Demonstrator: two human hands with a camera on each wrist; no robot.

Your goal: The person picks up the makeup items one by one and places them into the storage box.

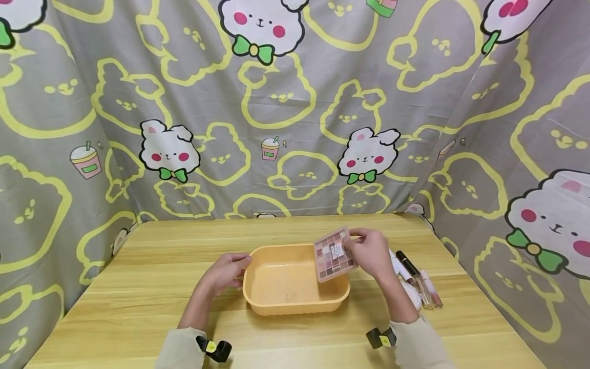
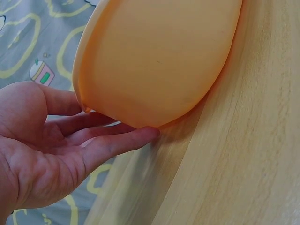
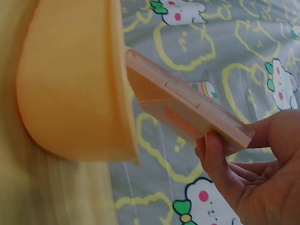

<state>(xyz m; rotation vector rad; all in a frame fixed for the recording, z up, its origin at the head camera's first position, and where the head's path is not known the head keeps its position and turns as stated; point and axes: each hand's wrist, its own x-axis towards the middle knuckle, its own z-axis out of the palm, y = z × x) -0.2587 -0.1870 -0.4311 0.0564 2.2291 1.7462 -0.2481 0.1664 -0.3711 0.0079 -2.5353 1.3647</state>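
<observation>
My right hand (image 1: pixel 371 253) pinches a flat eyeshadow palette (image 1: pixel 334 256) between thumb and fingers. Many small colour squares and white lettering mark its face. It tilts over the right end of a yellow plastic basin (image 1: pixel 295 309); the right wrist view shows the palette (image 3: pixel 183 108) edge-on, its far end behind the basin's rim. At the basin's left end is my left hand (image 1: pixel 226 274). The left wrist view has this hand's (image 2: pixel 61 145) thumb tip at the rim and its relaxed, nearly straight fingers along the outer wall.
Right of the basin lie several cosmetics: a black-capped tube (image 1: pixel 407 262), a pink tube (image 1: pixel 430 288) and a round white item (image 1: pixel 412 294), partly behind the right forearm. The wooden table (image 1: pixel 115 312) ends at a patterned curtain (image 1: pixel 286 169) behind and on both sides.
</observation>
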